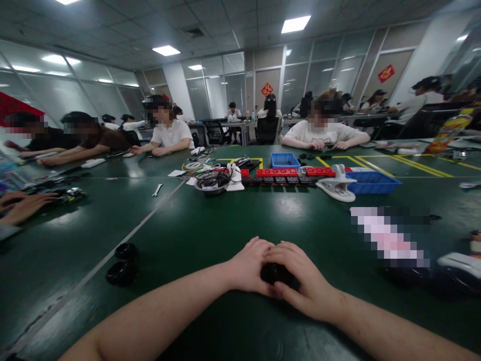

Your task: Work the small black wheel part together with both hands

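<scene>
Small glossy black rounded part (277,273), looks like moulded plastic or rubber, sits on the dark green matte table (210,235) near the front edge, cupped between both hands. Mostly hidden, so exact shape unclear.

Left hand (248,268): forearm comes in from lower left, wrist straight, fingers curled round the left side of the black part, knuckles up. Right hand (300,286): forearm from lower right, fingers folded over the top and right side, thumb tucked along the front. Fingertips of the two hands meet above the part. Both closed on it, palms low over the table.

To the left, well apart: two black ring-shaped rubbery pieces (122,265) lying flat, one behind the other, beside a pale seam line in the table surface.

Mid-table: shiny round metal bowl (212,182), row of red plastic trays (295,172), two blue rectangular plastic bins (372,182), white plastic clamp-shaped fixture (336,188), small silver wrench (157,189).

Other people in white or dark shirts sit along the far and left sides, hands on the table.
</scene>
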The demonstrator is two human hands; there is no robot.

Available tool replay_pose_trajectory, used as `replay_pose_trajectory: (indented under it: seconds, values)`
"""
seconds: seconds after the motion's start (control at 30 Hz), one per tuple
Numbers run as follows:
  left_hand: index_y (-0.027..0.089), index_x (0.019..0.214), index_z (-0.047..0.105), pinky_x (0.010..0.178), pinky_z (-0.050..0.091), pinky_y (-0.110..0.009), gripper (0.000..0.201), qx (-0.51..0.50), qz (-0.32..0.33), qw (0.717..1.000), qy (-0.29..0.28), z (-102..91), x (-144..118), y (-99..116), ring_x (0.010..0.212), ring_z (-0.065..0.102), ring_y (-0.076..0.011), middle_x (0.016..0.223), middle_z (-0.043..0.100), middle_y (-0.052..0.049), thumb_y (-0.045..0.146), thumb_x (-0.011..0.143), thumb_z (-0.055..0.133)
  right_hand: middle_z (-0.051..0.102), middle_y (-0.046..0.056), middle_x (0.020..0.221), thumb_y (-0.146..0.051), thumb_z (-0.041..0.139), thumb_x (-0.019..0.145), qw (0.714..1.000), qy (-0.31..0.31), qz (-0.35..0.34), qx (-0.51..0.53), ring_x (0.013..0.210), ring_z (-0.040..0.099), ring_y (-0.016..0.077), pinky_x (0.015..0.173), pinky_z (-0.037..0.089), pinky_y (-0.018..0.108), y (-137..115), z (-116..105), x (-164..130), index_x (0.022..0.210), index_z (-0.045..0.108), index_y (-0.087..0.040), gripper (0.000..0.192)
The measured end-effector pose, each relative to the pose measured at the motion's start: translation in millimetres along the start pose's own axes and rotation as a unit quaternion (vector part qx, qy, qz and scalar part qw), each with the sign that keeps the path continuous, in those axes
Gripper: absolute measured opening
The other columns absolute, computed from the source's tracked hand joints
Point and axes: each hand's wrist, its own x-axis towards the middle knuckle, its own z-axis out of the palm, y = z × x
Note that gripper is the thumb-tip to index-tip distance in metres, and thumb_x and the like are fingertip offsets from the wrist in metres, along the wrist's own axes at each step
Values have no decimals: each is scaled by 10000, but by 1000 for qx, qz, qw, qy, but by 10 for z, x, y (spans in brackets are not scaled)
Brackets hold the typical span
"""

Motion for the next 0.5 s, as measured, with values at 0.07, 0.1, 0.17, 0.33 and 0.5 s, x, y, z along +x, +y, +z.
replay_pose_trajectory:
  seconds: [0.07, 0.1, 0.17, 0.33, 0.5]
  values:
    - [199, 1190, 398, 1014, 208, -452, 751, 0, -5, 1000, 9, -3, -8, 31, 1075, 420, -247, 1142, 479, -75, 521, 566, 664, 545, 90, 1035, -286, 528, 737, 999, -1, 49, -23, 976, 483, 210, 874, 381, 398, 24, 28, -4, 1063, 457, -170, 353]
    - [197, 1192, 391, 1014, 205, -460, 757, 3, -9, 1000, 15, 1, -11, 47, 1079, 419, -248, 1142, 480, -78, 538, 569, 655, 540, 92, 1016, -294, 534, 736, 996, 2, 76, -39, 949, 484, 211, 841, 398, 392, 37, 44, -3, 1038, 464, -167, 335]
    - [194, 1165, 413, 1016, 197, -474, 735, 11, -22, 999, 30, 17, -10, 77, 1067, 429, -244, 1116, 495, -74, 568, 574, 639, 536, 85, 943, -295, 528, 744, 989, 16, 125, -74, 878, 485, 203, 779, 416, 379, 66, 73, 4, 965, 477, -164, 261]
    - [187, 913, 545, 999, 233, -468, 491, 54, -98, 990, 86, 88, 17, 123, 949, 484, -214, 942, 539, -34, 555, 599, 622, 512, 61, 831, -315, 506, 760, 971, 37, 183, -151, 774, 462, 192, 700, 404, 360, 107, 115, 27, 856, 468, -162, 185]
    - [187, 888, 558, 1005, 227, -470, 393, 84, -133, 981, 113, 114, 54, 145, 934, 488, -211, 922, 547, -25, 449, 605, 634, 510, 57, 808, -336, 505, 761, 961, 29, 187, -199, 760, 461, 197, 692, 389, 358, 109, 135, 64, 850, 482, -157, 201]
